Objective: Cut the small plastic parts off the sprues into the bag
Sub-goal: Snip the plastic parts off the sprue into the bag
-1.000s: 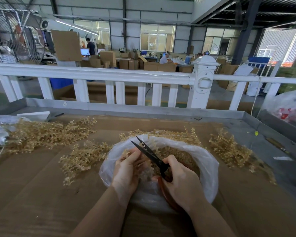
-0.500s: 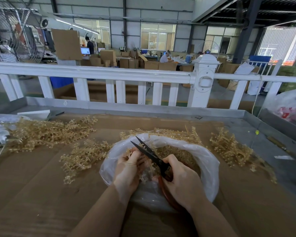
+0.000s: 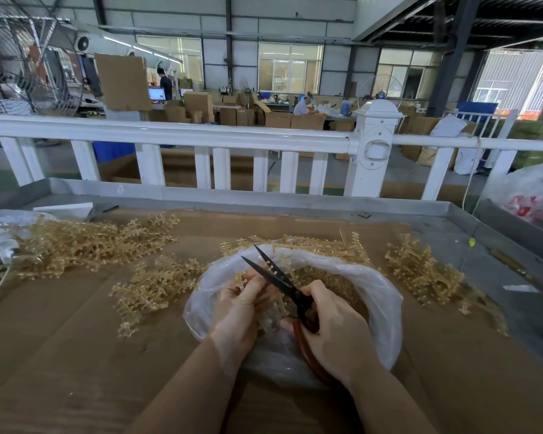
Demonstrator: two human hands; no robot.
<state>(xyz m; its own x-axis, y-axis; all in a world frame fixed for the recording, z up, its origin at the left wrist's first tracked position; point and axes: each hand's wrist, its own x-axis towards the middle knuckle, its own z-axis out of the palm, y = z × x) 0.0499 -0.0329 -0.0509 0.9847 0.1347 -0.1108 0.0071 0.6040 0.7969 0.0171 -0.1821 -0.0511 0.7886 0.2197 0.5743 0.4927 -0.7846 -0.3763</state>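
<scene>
Left hand [image 3: 237, 311] is pinching a sprue [image 3: 271, 270] over the open bag [image 3: 380, 296] so clippings drop in; right hand [image 3: 333, 327] is gripping half-open scissors [image 3: 278, 278].

1. The right hand [image 3: 333, 327] covers most of the scissors' [image 3: 282, 281] red handles.
2. The sprue in the left hand [image 3: 239, 311] is mostly hidden by its fingers.
3. The bag's [image 3: 386, 308] near wall hides behind both hands.
4. The sprue pile [image 3: 76, 242] at the counter's [image 3: 60, 355] left edge is cut off there.
</scene>
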